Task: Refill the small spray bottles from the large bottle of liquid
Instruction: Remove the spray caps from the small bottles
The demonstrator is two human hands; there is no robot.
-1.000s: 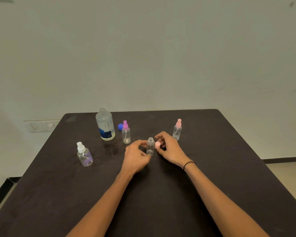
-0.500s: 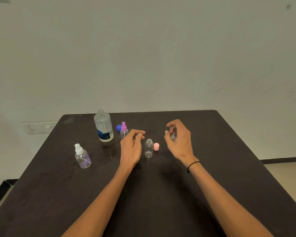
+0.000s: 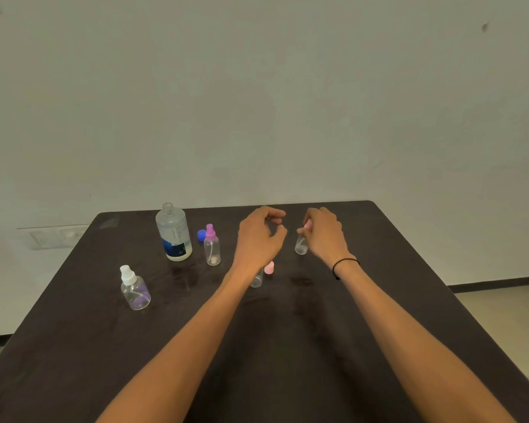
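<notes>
My right hand (image 3: 324, 236) grips the top of a small clear spray bottle with a pink head (image 3: 301, 246) at the far middle of the dark table (image 3: 287, 346). Just left of it, my left hand (image 3: 260, 236) hovers with curled fingers, holding nothing. Under my left wrist stands an uncapped small clear bottle (image 3: 256, 281), partly hidden, with its pink cap (image 3: 269, 268) beside it. The large clear bottle (image 3: 174, 233) stands open at the far left, its blue cap (image 3: 201, 235) lying next to it.
A small spray bottle with a purple head (image 3: 212, 246) stands right of the large bottle. A round spray bottle with a white head (image 3: 134, 290) stands nearer on the left. The table's far edge is close behind my hands.
Both hands let go of the uncapped bottle and its pink cap, then moved away toward the far side. My right hand has closed on the pink-headed spray bottle.
</notes>
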